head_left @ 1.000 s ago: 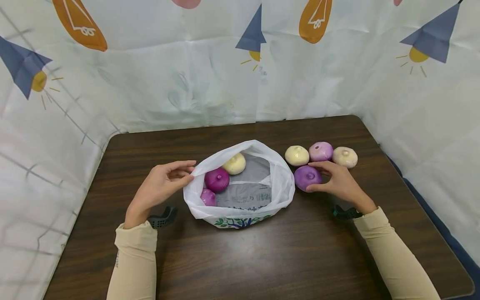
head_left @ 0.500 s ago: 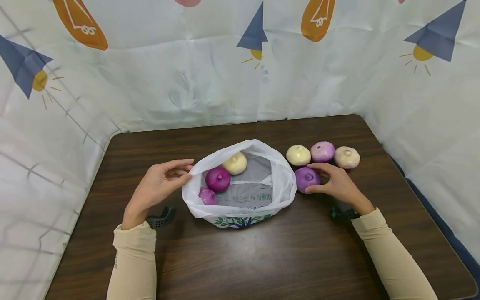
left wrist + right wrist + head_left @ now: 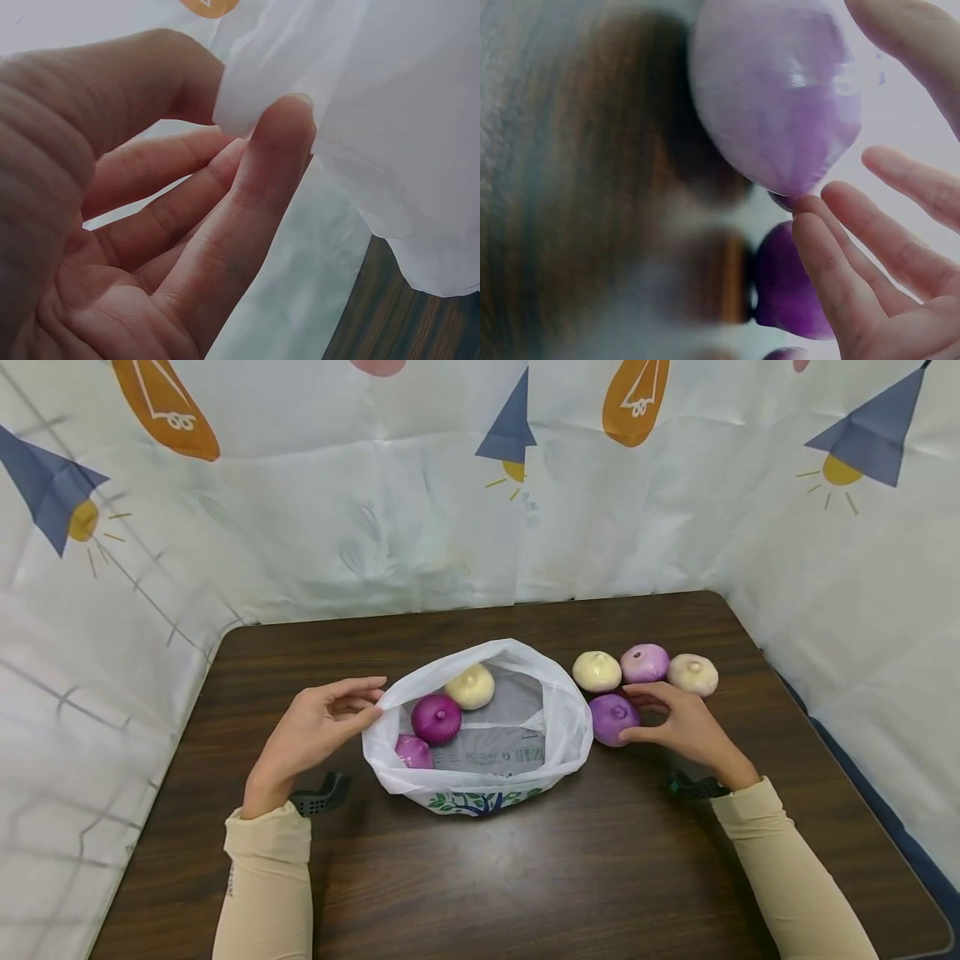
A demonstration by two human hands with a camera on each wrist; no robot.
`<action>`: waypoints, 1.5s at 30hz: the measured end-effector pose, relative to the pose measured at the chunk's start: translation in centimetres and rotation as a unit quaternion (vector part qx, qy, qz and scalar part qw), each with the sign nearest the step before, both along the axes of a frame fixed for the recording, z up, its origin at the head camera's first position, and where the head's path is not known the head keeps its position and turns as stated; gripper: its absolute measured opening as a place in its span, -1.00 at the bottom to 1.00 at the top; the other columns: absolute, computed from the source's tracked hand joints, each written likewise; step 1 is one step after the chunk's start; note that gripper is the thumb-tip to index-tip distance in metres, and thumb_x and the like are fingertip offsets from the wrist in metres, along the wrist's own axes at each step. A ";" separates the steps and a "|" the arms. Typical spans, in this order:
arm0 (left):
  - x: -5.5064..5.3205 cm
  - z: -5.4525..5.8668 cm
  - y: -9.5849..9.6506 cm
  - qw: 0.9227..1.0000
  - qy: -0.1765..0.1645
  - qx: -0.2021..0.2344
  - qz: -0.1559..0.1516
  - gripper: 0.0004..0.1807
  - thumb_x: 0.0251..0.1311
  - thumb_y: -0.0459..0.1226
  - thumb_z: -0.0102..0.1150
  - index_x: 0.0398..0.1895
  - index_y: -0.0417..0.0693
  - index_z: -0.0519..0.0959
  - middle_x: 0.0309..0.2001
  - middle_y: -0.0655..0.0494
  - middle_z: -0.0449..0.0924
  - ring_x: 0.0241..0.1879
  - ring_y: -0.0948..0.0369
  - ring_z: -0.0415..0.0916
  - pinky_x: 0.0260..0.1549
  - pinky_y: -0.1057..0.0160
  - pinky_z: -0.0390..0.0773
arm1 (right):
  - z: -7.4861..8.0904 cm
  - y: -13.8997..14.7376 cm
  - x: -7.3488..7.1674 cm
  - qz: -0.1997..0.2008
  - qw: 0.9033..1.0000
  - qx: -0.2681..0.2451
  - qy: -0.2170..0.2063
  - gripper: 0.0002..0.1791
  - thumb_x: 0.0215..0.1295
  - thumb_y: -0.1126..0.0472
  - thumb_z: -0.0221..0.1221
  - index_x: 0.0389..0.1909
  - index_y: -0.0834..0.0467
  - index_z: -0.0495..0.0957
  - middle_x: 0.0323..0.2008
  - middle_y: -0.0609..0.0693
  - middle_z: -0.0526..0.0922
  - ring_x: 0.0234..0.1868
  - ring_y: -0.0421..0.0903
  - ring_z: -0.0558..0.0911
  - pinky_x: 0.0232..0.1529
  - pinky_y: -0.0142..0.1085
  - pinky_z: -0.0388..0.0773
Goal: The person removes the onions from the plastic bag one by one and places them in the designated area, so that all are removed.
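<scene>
The left hand [image 3: 315,731] pinches the left rim of a white plastic bag [image 3: 566,727] between thumb and fingers; the left wrist view shows the bag's edge [image 3: 247,90] caught there. Inside the bag lie a dark purple onion [image 3: 437,719], a pale yellow onion [image 3: 472,687] and a light purple onion [image 3: 414,752], partly hidden by the rim. Just outside the bag's right side sits a purple onion [image 3: 611,720] on the table. Beside it is the right hand [image 3: 678,722], thumb and fingers spread apart at the onion's right edge. The right wrist view shows these fingers [image 3: 885,247] extended.
Behind the right hand a yellow onion [image 3: 597,672], a light purple onion [image 3: 645,663] and a whitish onion [image 3: 693,674] stand in a row. All rest on a dark wooden table [image 3: 480,885]. A printed white curtain [image 3: 390,527] hangs behind and at both sides.
The right hand has loosened from the purple onion and shifted slightly right, its thumb and fingers now at the onion's edge. The left hand still holds the bag's rim.
</scene>
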State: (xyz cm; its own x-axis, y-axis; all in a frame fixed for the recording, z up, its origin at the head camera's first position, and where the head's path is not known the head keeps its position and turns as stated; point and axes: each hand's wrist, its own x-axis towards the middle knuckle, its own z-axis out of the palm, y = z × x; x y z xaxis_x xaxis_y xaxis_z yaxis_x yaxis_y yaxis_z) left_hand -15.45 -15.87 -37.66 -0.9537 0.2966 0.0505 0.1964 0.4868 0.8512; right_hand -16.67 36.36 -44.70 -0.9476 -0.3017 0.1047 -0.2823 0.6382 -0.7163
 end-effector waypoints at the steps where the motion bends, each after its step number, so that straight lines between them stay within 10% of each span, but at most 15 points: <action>1: 0.0 0.0 0.0 1.000 0.002 0.000 0.000 -0.51 0.34 -0.31 0.34 0.31 -0.22 0.57 0.08 -0.19 0.72 -0.14 0.57 0.65 -0.10 0.61 0.62 | 0.2 0.0 0.0 0.000 1.000 -0.001 0.001 -0.23 0.01 0.11 0.60 0.28 0.19 0.57 0.21 0.15 0.68 0.11 0.07 0.70 0.18 -0.62 0.54; 22: 0.3 0.2 -0.1 1.000 0.014 0.004 0.003 -0.54 0.33 -0.28 0.35 0.29 -0.09 0.61 0.08 -0.10 0.75 -0.14 0.53 0.67 -0.08 0.60 0.62 | 4.0 -2.6 -0.3 0.032 0.999 -0.019 0.035 -0.22 -0.01 0.21 0.60 0.26 0.33 0.55 0.23 0.28 0.64 0.07 -0.65 0.53 0.19 -0.61 0.55; 32: 0.5 0.3 -0.2 1.000 0.013 0.007 0.002 -0.54 0.34 -0.25 0.36 0.30 -0.05 0.61 0.11 -0.07 0.74 -0.13 0.50 0.68 -0.08 0.58 0.62 | 4.7 -5.5 -1.5 0.062 0.996 -0.023 0.058 -0.31 -0.04 0.24 0.61 0.19 0.22 0.63 0.12 0.22 0.71 0.03 -0.58 0.61 0.15 -0.65 0.54; 39: 0.5 0.2 -0.4 1.000 0.014 0.010 0.003 -0.54 0.34 -0.25 0.36 0.29 -0.06 0.61 0.11 -0.07 0.74 -0.14 0.49 0.69 -0.08 0.57 0.63 | 4.9 -8.4 -2.7 0.091 0.995 -0.040 0.025 -0.28 -0.01 0.18 0.60 0.24 0.13 0.61 0.15 0.03 0.70 0.13 -0.02 0.73 0.20 -0.12 0.68; 45: 0.3 0.0 -0.2 1.000 0.013 0.016 -0.001 -0.54 0.32 -0.26 0.37 0.28 -0.09 0.62 0.13 -0.08 0.73 -0.14 0.47 0.69 -0.07 0.56 0.64 | 4.9 -10.8 -3.9 0.116 0.991 -0.012 0.063 -0.27 -0.02 0.11 0.62 0.24 0.14 0.62 0.09 0.05 0.72 0.06 -0.03 0.74 0.19 -0.09 0.67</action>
State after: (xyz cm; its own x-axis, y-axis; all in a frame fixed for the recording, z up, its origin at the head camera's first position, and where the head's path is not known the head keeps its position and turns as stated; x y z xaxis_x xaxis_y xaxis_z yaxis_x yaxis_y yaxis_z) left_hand -15.11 -16.06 -37.65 -0.9511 0.2972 0.0837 0.2192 0.4592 0.8609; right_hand -20.55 25.52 -39.80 -0.8314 -0.5067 0.2282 -0.5088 0.5288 -0.6794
